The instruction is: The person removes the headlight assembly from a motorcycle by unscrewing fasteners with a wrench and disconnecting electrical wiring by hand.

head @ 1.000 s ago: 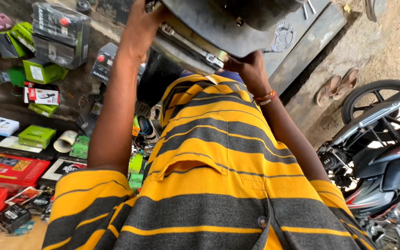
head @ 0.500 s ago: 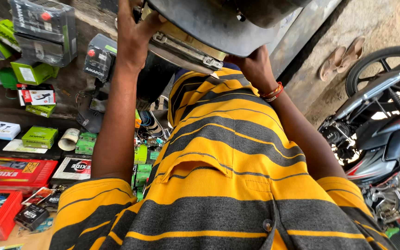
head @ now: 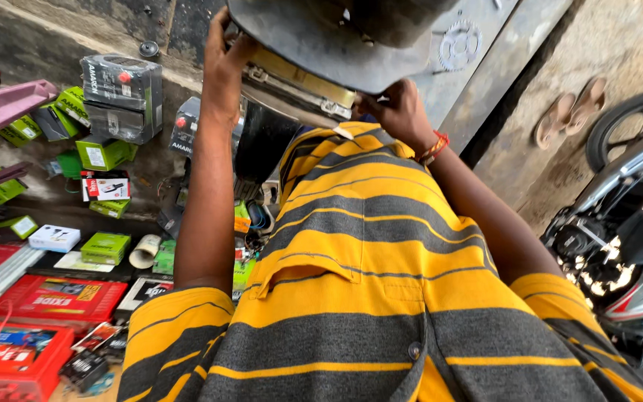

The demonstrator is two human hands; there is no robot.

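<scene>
Both hands, left hand (head: 225,67) and right hand (head: 396,112), are clenched on that dark seat (head: 329,41) at 12 o'clock, and a slip would probably drop it onto the boxed batteries (head: 117,97).

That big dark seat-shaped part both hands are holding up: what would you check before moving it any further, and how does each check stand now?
1. Left hand grips the edge of the dark seat-shaped part: ok.
2. Right hand is on the part's underside: ok, though its fingers are partly hidden.
3. Part held level: not ok, it looks tilted.
4. Space on the right: not ok, a parked motorcycle stands close.
5. Ground on the left: not ok, green boxes and red boxes crowd it.
6. Footing: cannot tell, the striped shirt hides the feet.
</scene>
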